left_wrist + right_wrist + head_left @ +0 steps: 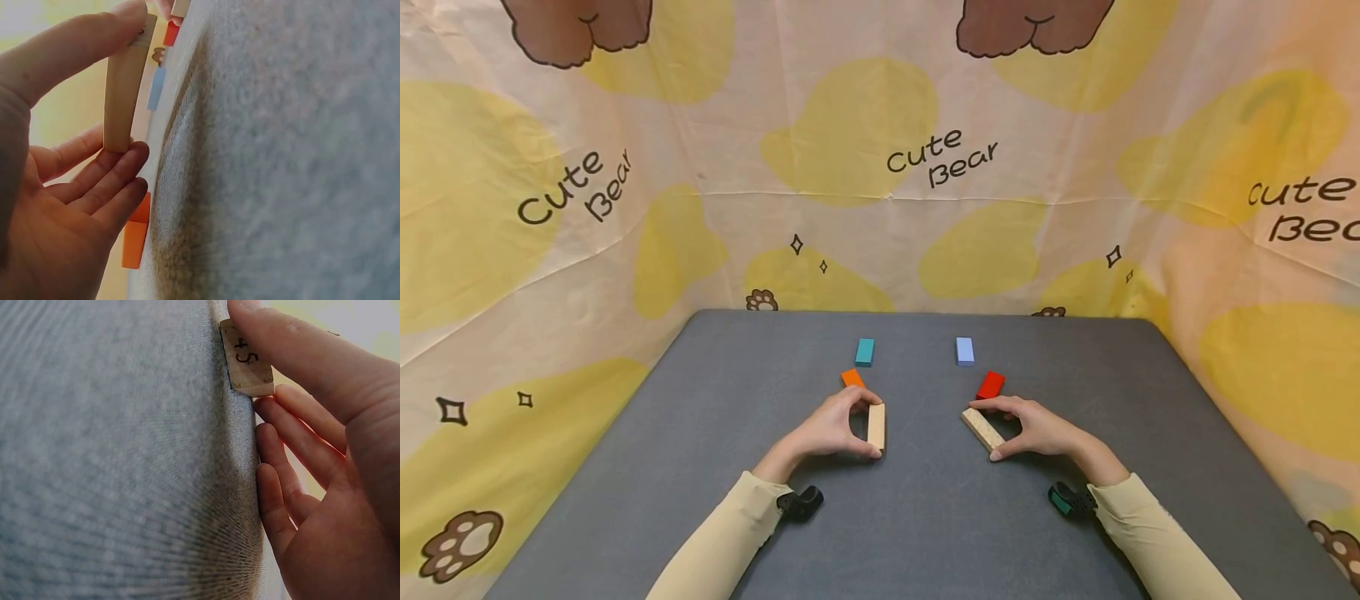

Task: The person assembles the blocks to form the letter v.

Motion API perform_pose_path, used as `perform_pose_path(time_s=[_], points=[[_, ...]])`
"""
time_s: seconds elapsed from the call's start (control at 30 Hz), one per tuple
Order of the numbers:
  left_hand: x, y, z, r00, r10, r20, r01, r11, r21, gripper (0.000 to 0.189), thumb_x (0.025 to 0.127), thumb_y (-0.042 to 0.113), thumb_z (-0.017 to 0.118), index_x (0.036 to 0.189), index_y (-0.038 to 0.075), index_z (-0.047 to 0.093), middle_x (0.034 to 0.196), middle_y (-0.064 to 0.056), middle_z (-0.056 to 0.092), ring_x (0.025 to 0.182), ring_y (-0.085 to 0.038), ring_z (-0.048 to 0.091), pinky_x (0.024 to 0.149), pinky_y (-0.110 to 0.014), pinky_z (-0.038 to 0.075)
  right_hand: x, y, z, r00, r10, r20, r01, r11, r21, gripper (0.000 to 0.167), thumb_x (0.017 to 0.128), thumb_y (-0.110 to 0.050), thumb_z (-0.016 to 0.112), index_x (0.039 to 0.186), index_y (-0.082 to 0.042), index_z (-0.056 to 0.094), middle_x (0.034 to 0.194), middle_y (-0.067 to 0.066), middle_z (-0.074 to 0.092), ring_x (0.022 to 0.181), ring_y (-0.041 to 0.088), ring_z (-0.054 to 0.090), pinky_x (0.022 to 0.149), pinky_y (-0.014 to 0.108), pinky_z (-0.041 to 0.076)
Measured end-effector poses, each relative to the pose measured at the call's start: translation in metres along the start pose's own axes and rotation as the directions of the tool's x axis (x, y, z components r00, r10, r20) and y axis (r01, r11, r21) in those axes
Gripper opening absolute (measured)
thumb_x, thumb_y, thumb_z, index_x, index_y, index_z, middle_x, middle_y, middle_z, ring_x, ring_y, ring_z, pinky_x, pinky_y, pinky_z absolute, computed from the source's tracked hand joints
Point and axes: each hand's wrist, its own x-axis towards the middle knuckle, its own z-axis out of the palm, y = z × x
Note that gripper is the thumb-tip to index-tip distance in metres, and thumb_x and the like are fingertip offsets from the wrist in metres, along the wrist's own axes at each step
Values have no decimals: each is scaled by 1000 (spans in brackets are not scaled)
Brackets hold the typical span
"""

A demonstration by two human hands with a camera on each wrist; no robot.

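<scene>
My left hand (833, 427) pinches a plain wooden block (877, 427) by its two ends, thumb at the near end and fingertips at the far end. Just beyond those fingers lies an orange block (852, 378), partly hidden by the hand. A second wooden block (982, 429), slanted on the table, is held end to end between the thumb and fingers of my right hand (1037, 429). In the right wrist view this wooden block (247, 362) bears dark handwritten marks that look like "45". A red block (991, 385) lies right beyond the right fingers.
Farther back on the grey table (917, 517) are a teal block (865, 352) at left and a light blue block (965, 352) at right. A patterned cloth (850, 167) hangs behind the table and along its sides. Each wrist wears a dark device.
</scene>
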Motion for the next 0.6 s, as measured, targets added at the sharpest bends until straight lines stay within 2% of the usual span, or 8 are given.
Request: perform_pose_path(time_s=[0.6], points=[[0,10,5,999,-39,-14,40,998,49,72,57,34,91,117,13,58,106,3,59,98,-15,57,89,-35,47,1,1,0,1000,8,5,-7,1000,-3,77,72,-44,80,139,-22,48,138,3,50,120,22,48,98,42,42]])
